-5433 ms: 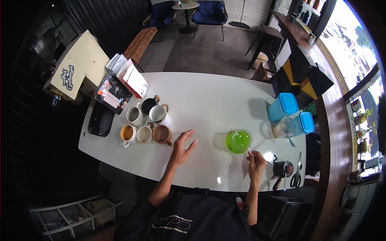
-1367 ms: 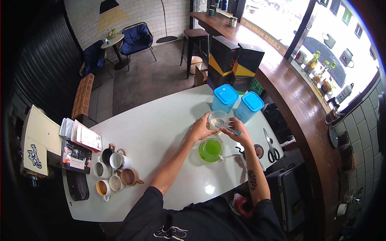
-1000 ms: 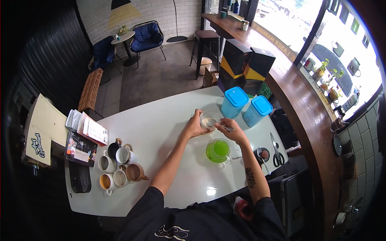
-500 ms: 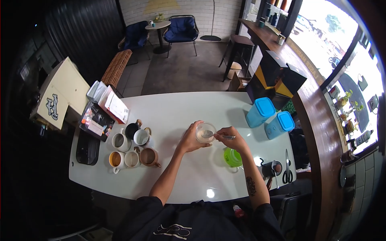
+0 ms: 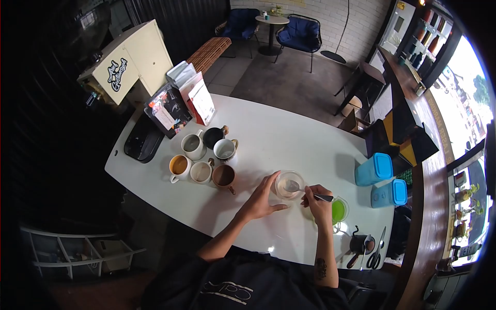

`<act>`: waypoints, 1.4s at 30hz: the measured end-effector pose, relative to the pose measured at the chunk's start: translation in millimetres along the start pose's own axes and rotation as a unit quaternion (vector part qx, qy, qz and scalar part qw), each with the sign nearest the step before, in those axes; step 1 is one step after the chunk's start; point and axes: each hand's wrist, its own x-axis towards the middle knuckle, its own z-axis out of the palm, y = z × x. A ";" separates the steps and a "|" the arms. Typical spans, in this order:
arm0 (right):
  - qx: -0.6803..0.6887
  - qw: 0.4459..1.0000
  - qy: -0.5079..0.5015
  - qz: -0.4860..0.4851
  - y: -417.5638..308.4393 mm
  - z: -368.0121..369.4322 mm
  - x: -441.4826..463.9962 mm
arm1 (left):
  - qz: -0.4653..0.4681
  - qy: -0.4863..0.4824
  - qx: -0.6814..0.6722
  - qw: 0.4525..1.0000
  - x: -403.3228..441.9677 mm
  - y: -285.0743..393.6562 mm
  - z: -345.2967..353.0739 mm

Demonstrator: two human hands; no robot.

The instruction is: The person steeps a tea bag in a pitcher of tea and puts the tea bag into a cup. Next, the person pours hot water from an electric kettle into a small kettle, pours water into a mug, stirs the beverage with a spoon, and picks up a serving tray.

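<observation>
My left hand (image 5: 262, 199) curves round the left side of a clear cup (image 5: 281, 193), its thumb near the front and its fingers at the back. A little pale content shows inside the cup. My right hand (image 5: 318, 201) grips a metal spoon (image 5: 324, 197) by its handle, and the spoon's bowl is inside the cup. Just right of that hand stands a green measuring cup (image 5: 338, 211) with a clear handle, partly hidden by the hand.
Several mugs (image 5: 224, 175) stand grouped left of the cup on the white table (image 5: 268, 126). Blue-lidded containers (image 5: 373, 170) are at the right, scissors (image 5: 380, 250) and a small dark pot (image 5: 360, 243) at the front right. A black tray (image 5: 143, 138) lies far left.
The head view has turned and tilted, so the table appears slanted. My left hand still holds the cup; the spoon's bowl sits further left in the cup, its dark handle end now visible.
</observation>
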 end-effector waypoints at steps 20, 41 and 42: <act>0.090 0.987 0.107 -0.084 12.9 22.9 -12.6 | -0.112 0.271 0.073 0.953 -42.5 -11.6 -119.5; 0.067 0.974 0.203 -0.080 23.7 47.6 -22.6 | -0.048 0.184 0.246 0.950 48.4 -86.3 -127.4; 0.069 0.972 0.210 -0.083 24.2 47.8 -22.1 | -0.054 0.174 0.242 0.953 49.3 -79.3 -125.1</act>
